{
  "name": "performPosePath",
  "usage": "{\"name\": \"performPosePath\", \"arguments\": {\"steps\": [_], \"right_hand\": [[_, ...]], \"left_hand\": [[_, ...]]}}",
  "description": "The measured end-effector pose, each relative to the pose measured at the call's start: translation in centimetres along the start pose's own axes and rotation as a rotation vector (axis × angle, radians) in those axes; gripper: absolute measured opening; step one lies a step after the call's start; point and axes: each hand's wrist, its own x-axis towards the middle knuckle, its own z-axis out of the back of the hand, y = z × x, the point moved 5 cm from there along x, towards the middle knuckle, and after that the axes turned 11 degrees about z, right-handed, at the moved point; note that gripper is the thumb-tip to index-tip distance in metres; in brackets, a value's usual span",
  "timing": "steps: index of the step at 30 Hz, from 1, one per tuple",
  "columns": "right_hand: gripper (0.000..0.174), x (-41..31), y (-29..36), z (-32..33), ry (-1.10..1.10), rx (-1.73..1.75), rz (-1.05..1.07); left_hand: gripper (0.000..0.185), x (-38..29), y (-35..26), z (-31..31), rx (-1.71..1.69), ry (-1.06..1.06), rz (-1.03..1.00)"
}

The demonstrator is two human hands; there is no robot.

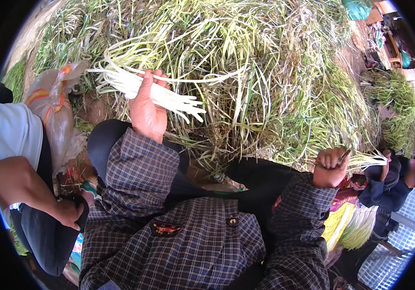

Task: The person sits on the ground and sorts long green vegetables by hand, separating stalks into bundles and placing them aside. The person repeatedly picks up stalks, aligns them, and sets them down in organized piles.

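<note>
My left hand [148,105] is raised at the left, closed around a bunch of pale leafy stalks [171,100], likely garlic chives. Their white ends point right, and the yellow-green leaves trail up and left. One long stalk [207,79] sticks out to the right of the bunch. At the right, my right hand [332,163] is curled into a fist, with a small dark object [344,158] showing between its fingers; its kind is unclear. A large heap of similar green and yellow stalks [251,72] lies before me, beyond my knees.
At the left sits a person in a white shirt [15,130], close to a tied plastic sack [57,105]. On the right another person [392,181] holds pale stalks. Below them are a yellow printed bag [337,221] and a bundle of white-ended stalks [359,226]. More greens [397,108] lie behind.
</note>
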Motion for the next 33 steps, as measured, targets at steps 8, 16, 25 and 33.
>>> {"name": "performPosePath", "arguments": {"steps": [8, 16, 25, 33], "right_hand": [[0.024, -3.4, -10.4, -6.5, 0.590, -1.117, -0.214], [0.013, -4.1, -15.4, -8.2, 0.332, -0.327, -0.439], [0.033, -0.9, -9.4, -4.9, -0.131, -0.058, -0.230], [0.017, -4.9, -16.6, -7.8, 0.118, -0.224, -0.670]], "left_hand": [[0.018, -1.7, 3.8, -1.5, 0.127, 0.090, 0.112], [0.013, -3.1, 5.9, -1.9, 0.202, 0.171, 0.178], [0.015, -1.5, 4.1, -0.8, 0.061, 0.058, 0.101], [0.014, -3.6, 6.9, -2.6, 0.284, 0.213, 0.214]]}}
